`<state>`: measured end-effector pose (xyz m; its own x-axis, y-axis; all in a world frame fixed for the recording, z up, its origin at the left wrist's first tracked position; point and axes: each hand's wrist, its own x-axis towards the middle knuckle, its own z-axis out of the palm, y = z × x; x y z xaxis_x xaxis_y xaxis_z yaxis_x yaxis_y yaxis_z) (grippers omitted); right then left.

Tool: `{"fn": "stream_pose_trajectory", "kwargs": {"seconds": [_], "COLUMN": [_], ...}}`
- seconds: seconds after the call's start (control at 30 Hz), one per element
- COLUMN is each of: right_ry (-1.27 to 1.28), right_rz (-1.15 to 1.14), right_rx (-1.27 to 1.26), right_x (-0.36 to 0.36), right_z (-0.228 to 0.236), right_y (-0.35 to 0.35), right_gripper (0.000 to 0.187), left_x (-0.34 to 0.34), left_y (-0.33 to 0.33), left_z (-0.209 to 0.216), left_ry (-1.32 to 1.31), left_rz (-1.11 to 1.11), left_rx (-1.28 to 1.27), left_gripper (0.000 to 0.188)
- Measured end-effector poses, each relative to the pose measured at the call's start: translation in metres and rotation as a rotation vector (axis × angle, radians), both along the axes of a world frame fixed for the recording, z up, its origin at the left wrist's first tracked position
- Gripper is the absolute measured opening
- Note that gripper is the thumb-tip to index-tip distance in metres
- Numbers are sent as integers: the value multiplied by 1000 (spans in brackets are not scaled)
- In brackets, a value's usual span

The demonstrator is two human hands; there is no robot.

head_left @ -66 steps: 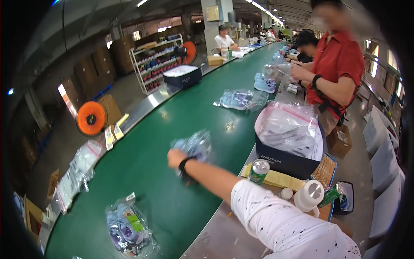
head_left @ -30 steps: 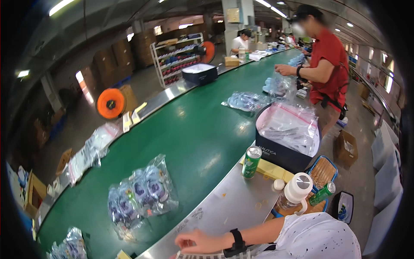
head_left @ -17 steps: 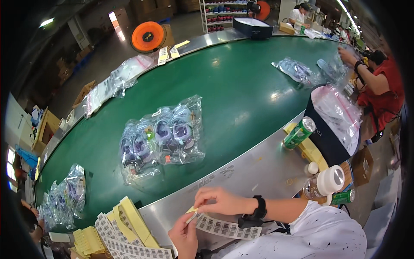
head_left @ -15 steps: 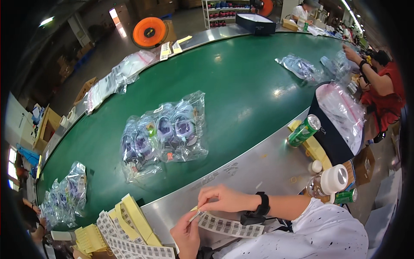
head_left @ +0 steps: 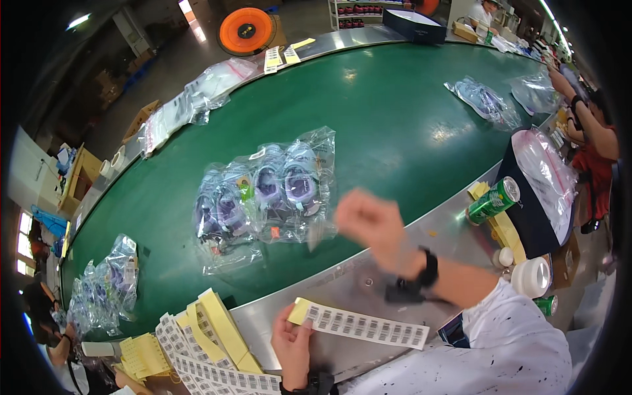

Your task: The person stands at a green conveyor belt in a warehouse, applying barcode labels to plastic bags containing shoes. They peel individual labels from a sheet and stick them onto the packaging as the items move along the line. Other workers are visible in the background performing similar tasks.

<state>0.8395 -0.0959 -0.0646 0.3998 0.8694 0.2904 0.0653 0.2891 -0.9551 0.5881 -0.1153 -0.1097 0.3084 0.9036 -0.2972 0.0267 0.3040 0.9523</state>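
My left hand (head_left: pixel 293 343) pinches the yellow end of a strip of white barcode labels (head_left: pixel 368 328), which stretches right toward my shirt. Over the near edge of the green belt, my right hand (head_left: pixel 374 227) is blurred by motion, its fingers drawn together. A pale smear shows at its fingertips, too blurred to name. Just left of it lie two clear bags of light blue and purple shoes, a right bag (head_left: pixel 286 187) and a left bag (head_left: pixel 222 209), side by side on the belt (head_left: pixel 388 125).
More label sheets (head_left: pixel 197 349) lie by a yellow card box (head_left: pixel 227 329) at lower left. A green can (head_left: pixel 494 201) and a dark box of plastic bags (head_left: pixel 543 187) stand at right. Further bagged shoes (head_left: pixel 105 289) sit far left. A co-worker's arm (head_left: pixel 589 125) reaches in at upper right.
My right hand has left the strip and moved up and right, over the belt's edge beside the bagged shoes. My left hand keeps the strip, whose yellow end is now bare. The view has shifted slightly.
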Motion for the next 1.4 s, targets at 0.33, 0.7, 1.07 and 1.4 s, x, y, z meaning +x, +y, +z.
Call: {"fn": "stream_pose_trajectory", "kwargs": {"seconds": [0.33,0.7,1.07,1.4], "right_ry": [276,300,451,255], "right_rz": [-336,-368,-364,-326], "right_rx": [-341,-193,-423,-377], "right_x": [115,128,160,142], "right_z": [-56,-87,-72,-76], "right_y": [159,125,177,161], "right_gripper": [67,47,13,49], "left_x": [9,6,15,9], "left_y": [-4,-12,-13,-13], "left_z": [-8,-12,-5,-11], "left_ry": [30,53,78,29], "left_rz": [19,42,46,58], "left_rx": [106,152,193,187], "left_gripper": [38,33,33,34]}}
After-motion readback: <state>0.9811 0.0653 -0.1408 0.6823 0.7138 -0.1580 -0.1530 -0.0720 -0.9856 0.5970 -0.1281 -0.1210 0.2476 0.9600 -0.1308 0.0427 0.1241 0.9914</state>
